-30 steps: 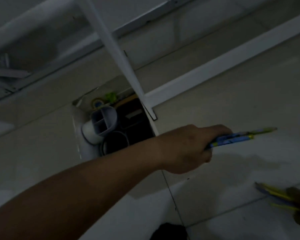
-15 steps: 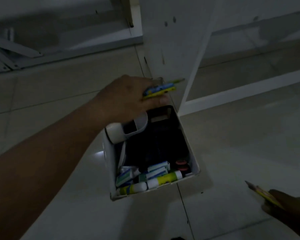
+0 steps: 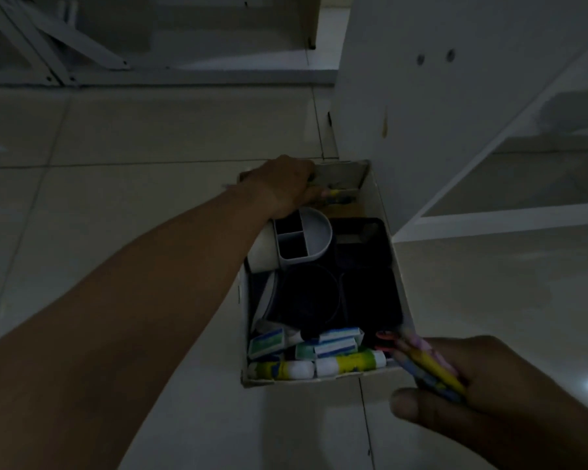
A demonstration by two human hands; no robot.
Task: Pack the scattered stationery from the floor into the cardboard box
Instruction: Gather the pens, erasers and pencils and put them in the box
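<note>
An open cardboard box (image 3: 398, 266) stands on the tiled floor. Inside it lie a grey divided pen holder (image 3: 304, 237), a black tray (image 3: 367, 279), small blue-and-white boxes (image 3: 336, 344) and glue sticks (image 3: 350, 362). My left hand (image 3: 286, 188) reaches into the far end of the box, closed around a few blue and yellow pens (image 3: 340, 195). My right hand (image 3: 482, 395) is at the box's near right corner, gripping a bundle of yellow and blue pencils (image 3: 428, 368) whose tips point toward the box.
A white cabinet panel (image 3: 438, 106) rises right behind the box. White metal frame bars (image 3: 65, 45) lie on the floor at the far left. Pale floor tiles (image 3: 116, 137) surround the box.
My left hand has carried its pens from the floor at the right, over the box, and down into its far end. My right hand has come up to the box's near corner.
</note>
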